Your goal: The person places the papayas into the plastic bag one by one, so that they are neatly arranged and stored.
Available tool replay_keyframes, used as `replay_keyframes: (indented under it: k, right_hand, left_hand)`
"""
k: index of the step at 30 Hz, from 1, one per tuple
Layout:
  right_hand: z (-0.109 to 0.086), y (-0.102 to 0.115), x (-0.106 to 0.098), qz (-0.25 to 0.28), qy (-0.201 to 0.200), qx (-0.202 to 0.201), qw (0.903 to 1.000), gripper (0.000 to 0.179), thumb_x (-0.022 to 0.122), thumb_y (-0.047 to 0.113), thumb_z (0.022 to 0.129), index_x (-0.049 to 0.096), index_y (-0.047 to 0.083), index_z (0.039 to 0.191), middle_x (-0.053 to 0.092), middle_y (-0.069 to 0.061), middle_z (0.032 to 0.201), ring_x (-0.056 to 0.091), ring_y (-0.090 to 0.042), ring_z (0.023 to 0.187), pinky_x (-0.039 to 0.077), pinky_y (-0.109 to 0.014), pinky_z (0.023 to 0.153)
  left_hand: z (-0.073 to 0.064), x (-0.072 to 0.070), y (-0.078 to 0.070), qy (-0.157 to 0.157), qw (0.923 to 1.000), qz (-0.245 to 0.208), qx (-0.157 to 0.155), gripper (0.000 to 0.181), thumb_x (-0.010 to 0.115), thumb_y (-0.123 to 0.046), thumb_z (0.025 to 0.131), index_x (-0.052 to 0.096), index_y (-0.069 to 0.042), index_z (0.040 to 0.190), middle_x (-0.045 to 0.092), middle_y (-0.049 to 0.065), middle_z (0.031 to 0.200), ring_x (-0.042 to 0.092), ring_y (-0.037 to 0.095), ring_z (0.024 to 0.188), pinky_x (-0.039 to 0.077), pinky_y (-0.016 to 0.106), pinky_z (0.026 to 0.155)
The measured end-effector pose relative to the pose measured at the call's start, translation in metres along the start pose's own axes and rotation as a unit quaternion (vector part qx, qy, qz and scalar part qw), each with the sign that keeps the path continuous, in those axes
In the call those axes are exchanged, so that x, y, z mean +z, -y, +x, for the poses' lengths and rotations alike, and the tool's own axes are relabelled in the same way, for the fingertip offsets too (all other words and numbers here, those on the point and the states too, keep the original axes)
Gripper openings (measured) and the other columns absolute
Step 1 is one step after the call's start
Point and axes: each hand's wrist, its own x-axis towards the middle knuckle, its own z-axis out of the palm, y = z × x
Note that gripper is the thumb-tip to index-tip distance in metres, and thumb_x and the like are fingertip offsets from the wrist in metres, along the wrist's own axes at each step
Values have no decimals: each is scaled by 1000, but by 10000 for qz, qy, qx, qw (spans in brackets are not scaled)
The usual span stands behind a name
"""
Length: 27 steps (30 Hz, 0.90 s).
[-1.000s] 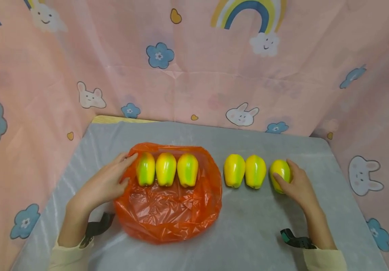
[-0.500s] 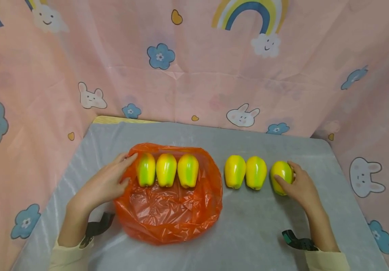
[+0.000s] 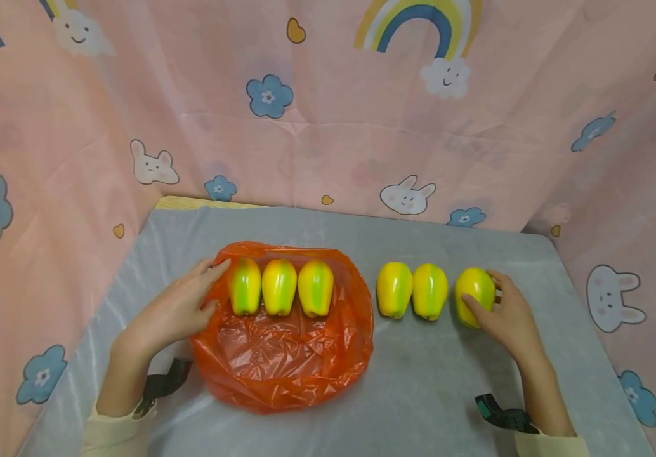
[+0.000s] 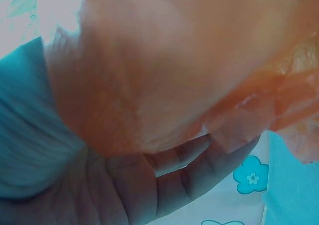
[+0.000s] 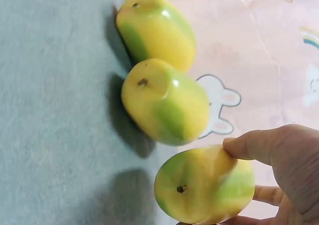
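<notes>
On the table (image 3: 419,393), before a curtain (image 3: 328,146), three fruits (image 3: 279,287) lay in a row in the far half of a bag (image 3: 282,392), the left hand (image 3: 185,304) at its left rim, two more fruits (image 3: 394,290) to the bag's right and, farther right, a last fruit (image 3: 474,289) in the right hand (image 3: 509,317)

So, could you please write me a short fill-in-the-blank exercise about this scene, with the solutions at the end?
1. The person's ____ hand grips a single fruit.
2. Inside the open plastic bag lie ____ yellow-green fruits.
3. Between the bag and the gripped fruit, ____ more fruits rest on the gray cloth.
4. The striped arch printed on the pink backdrop is a ____.

Missing words: right; three; two; rainbow.
</notes>
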Motion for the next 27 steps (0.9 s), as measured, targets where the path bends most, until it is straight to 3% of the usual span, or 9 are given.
replay_keyframes:
  k: [18, 27]
  right_hand:
    - [-33, 39, -10, 626, -610, -221, 9959, 83, 70, 42, 100, 30, 4, 162, 43, -38, 155, 54, -61, 129, 53, -78, 94]
    - [-41, 57, -5, 1094, -675, -354, 9911, 80, 73, 35, 99, 32, 8, 162, 43, -33, 156, 55, -55, 128, 61, -68, 90]
  left_hand:
    - [-1, 0, 1, -37, 10000, 21, 29, 72, 63, 6, 91, 40, 6, 159, 49, 24, 155, 58, 42, 132, 53, 63, 110]
    - [-2, 0, 0, -82, 9999, 51, 58, 72, 63, 6, 91, 40, 6, 159, 50, 24, 154, 60, 41, 130, 53, 63, 109]
